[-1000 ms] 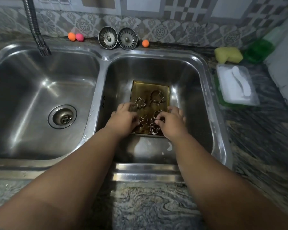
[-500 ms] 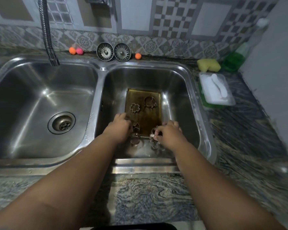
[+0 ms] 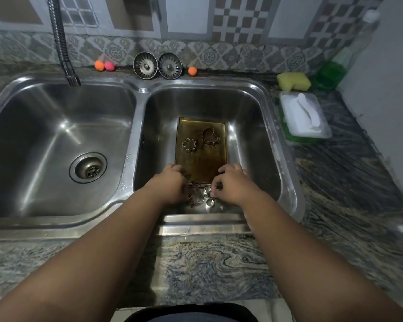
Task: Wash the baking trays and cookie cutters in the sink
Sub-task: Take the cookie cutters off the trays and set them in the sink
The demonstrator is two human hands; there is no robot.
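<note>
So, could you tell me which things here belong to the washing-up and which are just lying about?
Job: tray, flower cutter, round cutter, held cutter in the right hand, sink, sponge, soap bottle.
Lying about: strainers, three balls, white tub.

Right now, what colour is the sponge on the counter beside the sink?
Yellow. The sponge shows best in the head view, the only one.

Arms outstretched; left hand (image 3: 170,184), right hand (image 3: 233,184) close, fingers curled.
</note>
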